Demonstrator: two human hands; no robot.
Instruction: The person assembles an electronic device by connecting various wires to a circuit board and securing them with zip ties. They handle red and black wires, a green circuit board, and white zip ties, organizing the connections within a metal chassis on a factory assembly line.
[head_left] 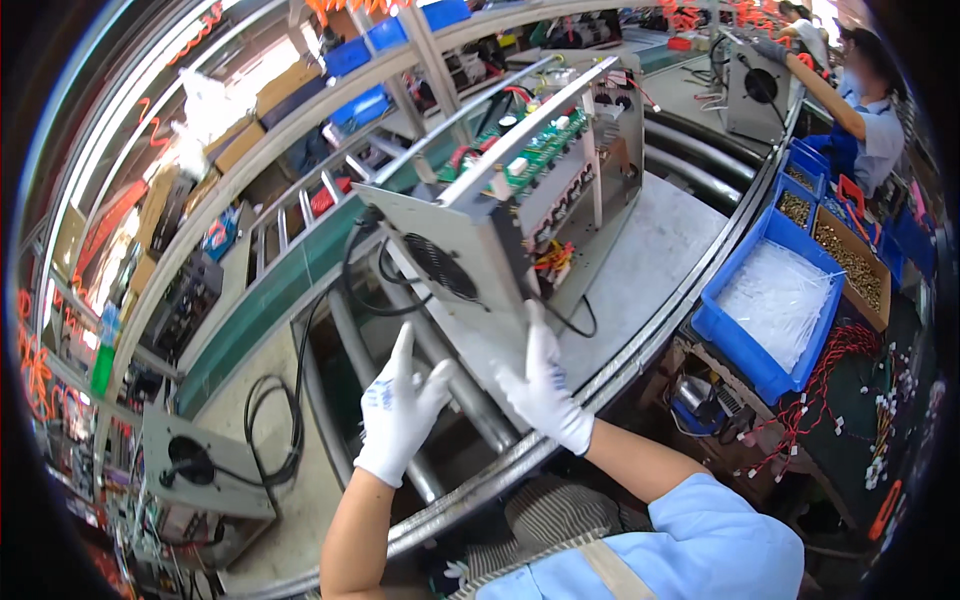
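An open metal machine chassis (600,225) stands upright in front of me on a pale board (665,240). Green circuit boards (545,150) and bundled wires show inside it, and a round fan grille (440,265) sits in its grey end panel. My left hand (398,412), in a white glove, is over the rollers with fingers spread and nothing in it. Close to the lower edge of the end panel is my right hand (543,388), also gloved, fingers apart; whether it touches the panel I cannot tell. A black power cable (350,270) loops beside the panel.
Metal rollers (475,410) run beneath the boards. Another chassis (190,465) with a coiled black cable (285,440) sits at lower left. To the right are a blue bin of white cable ties (775,300), screw boxes (850,265) and red wires (830,370). A co-worker (870,120) handles a further chassis.
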